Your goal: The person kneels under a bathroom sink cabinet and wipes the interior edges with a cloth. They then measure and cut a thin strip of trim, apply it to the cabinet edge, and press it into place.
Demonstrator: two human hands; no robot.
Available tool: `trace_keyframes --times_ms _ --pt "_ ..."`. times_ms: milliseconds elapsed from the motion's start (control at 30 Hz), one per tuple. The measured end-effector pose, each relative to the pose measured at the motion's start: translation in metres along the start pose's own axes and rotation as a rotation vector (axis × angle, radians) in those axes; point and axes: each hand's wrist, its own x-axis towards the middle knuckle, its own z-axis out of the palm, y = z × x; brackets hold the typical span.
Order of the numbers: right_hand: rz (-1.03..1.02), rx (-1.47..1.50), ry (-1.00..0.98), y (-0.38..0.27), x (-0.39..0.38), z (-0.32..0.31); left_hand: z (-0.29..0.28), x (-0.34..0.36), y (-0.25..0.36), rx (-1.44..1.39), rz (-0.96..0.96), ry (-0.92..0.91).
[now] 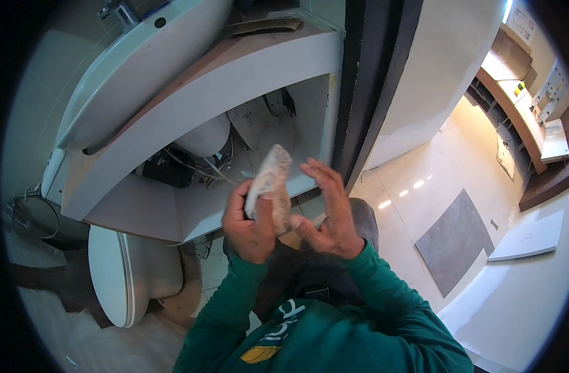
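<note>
My left hand point(250, 227) is closed around a pale, stained, elongated bundle point(273, 180) that looks like cloth; its exact kind I cannot make out. The bundle stands tilted upward, its narrow end pointing away from me. Just to its right, my right hand point(330, 214) is open, thumb and fingers apart, with the thumb close to the bundle's lower end. Both hands are above my lap, in front of an open curved white cabinet point(235, 81). Whether the right thumb touches the bundle is unclear.
Inside the cabinet are cables, a dark box point(166, 169) and a rounded white fixture point(205, 135). A washbasin point(135, 68) sits on top, and a toilet point(135, 273) stands at the left. Right of the dark door frame point(377, 74), a grey sheet point(456, 241) lies on the tiled floor.
</note>
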Motion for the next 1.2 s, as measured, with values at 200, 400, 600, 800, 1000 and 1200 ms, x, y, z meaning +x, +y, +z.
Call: trace_keyframes --times_ms 200,400,600,800,1000,1200 --pt "0.147 0.455 -0.014 -0.004 -0.008 0.011 0.014 -0.002 0.002 -0.346 -0.04 -0.404" --pt "0.227 0.33 0.302 -0.008 -0.007 0.007 0.03 0.003 0.003 -0.463 -0.069 -0.357" --pt "0.059 -0.187 0.482 -0.014 0.016 -0.006 0.054 0.018 0.02 -0.387 -0.029 -0.437" --pt "0.089 0.056 0.178 -0.021 0.021 -0.021 0.07 0.039 0.013 -0.693 -0.125 -0.441" --pt "0.037 -0.26 0.217 -0.012 0.007 -0.024 0.075 0.038 0.011 -0.633 -0.109 -0.389" --pt "0.003 -0.077 0.305 -0.003 0.011 -0.019 0.056 0.046 0.025 -0.732 -0.233 -0.69"
